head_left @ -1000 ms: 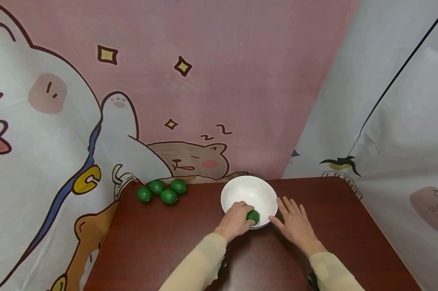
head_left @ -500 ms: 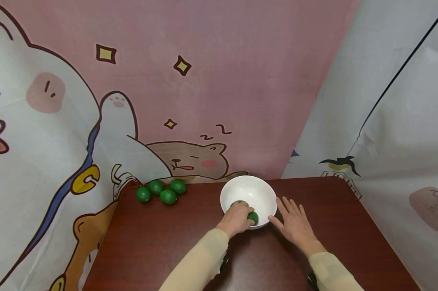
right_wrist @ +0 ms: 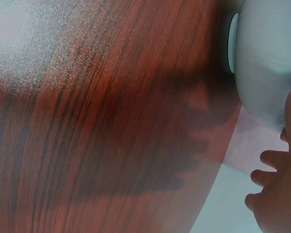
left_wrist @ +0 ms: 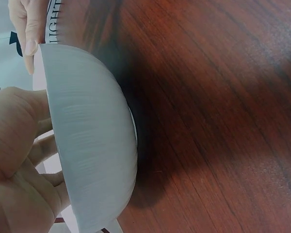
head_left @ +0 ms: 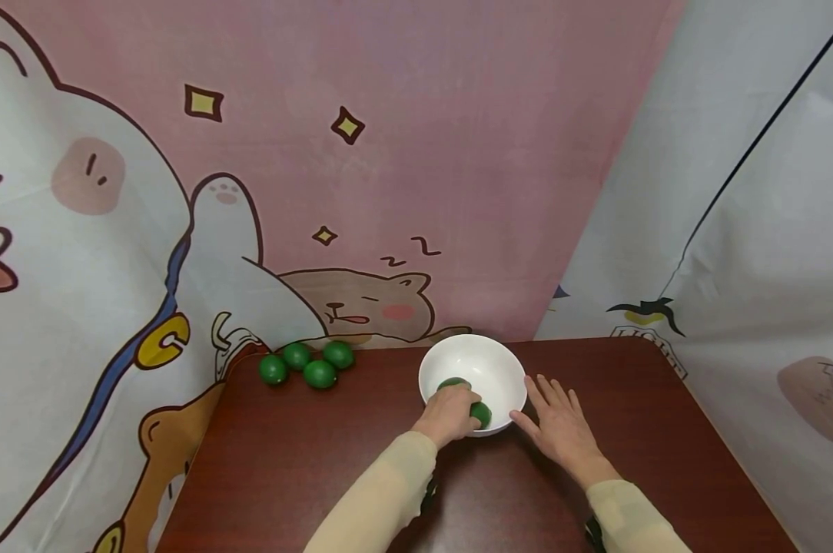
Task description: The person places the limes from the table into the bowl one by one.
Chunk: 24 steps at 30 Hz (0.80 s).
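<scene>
My left hand (head_left: 447,415) reaches over the near rim of a white bowl (head_left: 499,369), fingers bent down inside it. Between its thumb and fingertips shows a green lime (head_left: 482,415), which it pinches. Beyond the knuckles, a second lime (head_left: 454,382) lies in the bowl, partly covered by the hand. From the left wrist, the bowl wall (left_wrist: 92,141) hides the fingertips and the fruit. My right hand (head_left: 558,422) is at the bowl's right side, its fingers extended and spread, thumb and index tips right at the rim.
Several more limes (head_left: 320,374) sit in a cluster at the far left of the brown wooden table (head_left: 361,453). Right behind the table's back edge hangs a pink and white cartoon-printed cloth (head_left: 499,192).
My left hand has shifted slightly right and lower in the bowl, uncovering the second lime behind its fingers. The right hand and the bowl have stayed in place.
</scene>
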### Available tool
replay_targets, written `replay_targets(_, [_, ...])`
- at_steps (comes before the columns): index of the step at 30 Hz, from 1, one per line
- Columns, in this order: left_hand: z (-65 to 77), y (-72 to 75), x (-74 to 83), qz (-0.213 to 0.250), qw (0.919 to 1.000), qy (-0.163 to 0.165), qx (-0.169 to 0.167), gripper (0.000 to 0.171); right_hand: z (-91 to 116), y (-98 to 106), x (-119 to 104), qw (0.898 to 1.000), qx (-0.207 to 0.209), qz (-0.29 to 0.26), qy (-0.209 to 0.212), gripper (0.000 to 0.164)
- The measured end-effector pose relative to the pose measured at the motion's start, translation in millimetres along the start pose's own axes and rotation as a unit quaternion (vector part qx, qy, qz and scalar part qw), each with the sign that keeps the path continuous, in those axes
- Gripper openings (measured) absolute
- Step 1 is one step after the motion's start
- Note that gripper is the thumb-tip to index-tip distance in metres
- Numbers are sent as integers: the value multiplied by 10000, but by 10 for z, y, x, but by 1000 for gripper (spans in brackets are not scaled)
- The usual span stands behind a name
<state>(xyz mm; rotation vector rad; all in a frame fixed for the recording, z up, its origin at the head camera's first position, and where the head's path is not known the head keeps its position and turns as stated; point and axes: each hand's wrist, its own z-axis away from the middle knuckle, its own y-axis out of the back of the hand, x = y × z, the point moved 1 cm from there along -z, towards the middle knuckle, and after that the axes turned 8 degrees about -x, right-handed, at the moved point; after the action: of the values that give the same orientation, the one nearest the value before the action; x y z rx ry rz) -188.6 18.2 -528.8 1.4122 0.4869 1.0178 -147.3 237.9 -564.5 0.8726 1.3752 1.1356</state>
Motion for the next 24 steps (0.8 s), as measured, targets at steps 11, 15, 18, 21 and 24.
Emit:
replay_targets(11, [33,1,-20,-48,9999,-89,74,17,-6,-4,0,10000,-36,-3,-55,81])
replay_targets(15, [57,6,-34,-33,9998,-177,111,23,-6,2,0,10000,-23,-3,-43,81])
replay_targets(18, [84,7,-52,13,9996,-240,173,27,-5,10,-1,10000,-37,-17,-30,81])
replay_targets(21, [112,3,-82,-2,9990,-310,312,31,-4,17,-1,10000,-56,-31,-30,82])
replay_targets(24, [144,-4,-122,-52,9980,-416,467,33,-3,14,-1,10000,-76,-13,-49,83])
